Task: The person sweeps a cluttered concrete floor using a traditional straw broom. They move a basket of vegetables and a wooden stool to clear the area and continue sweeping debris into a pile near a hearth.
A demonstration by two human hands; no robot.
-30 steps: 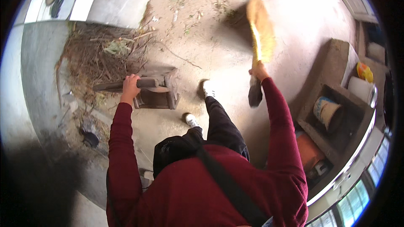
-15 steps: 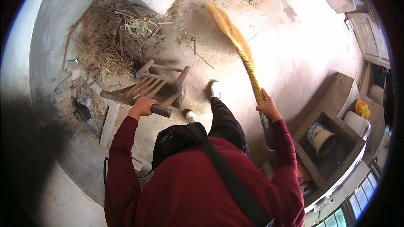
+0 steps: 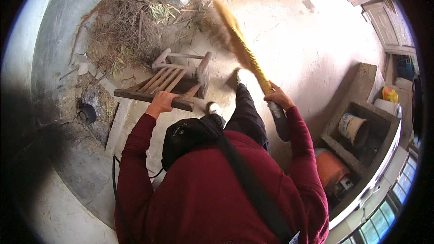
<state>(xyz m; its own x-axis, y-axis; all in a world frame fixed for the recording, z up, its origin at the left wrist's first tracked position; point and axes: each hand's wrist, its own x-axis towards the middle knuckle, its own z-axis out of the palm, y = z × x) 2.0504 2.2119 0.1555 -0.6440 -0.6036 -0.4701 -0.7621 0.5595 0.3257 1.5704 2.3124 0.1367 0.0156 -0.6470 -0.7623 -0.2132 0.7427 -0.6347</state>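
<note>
I am looking down at a wide dirt floor [image 3: 316, 40] that is filling most of the view. Far on the left, a big pile of dry twigs and grass [image 3: 131, 22] is lying against a grey curved wall [image 3: 54, 40]. On the right, a stone trough [image 3: 361, 108] is sitting with a bucket [image 3: 352, 127] inside it, and an orange bag [image 3: 330, 167] is lying just near it.

In the middle, a small wooden chair [image 3: 174, 81] is tipping over on its side, just near the twig pile. My left hand [image 3: 160, 102] is gripping the chair's top bar — the fingers are curling tight around the wood.

My right hand [image 3: 278, 98] is closing around the handle of a yellow broom [image 3: 242, 47]. The broom is stretching from that hand up and to the left, and its brush end is looking blurry over the floor, right beside the far edge of the twigs.

Two white shoes [image 3: 242, 76] are standing between the chair and the broom.

Smallest of all, a little dark round thing [image 3: 87, 114] is lying on the left — I cannot tell what it is.
</note>
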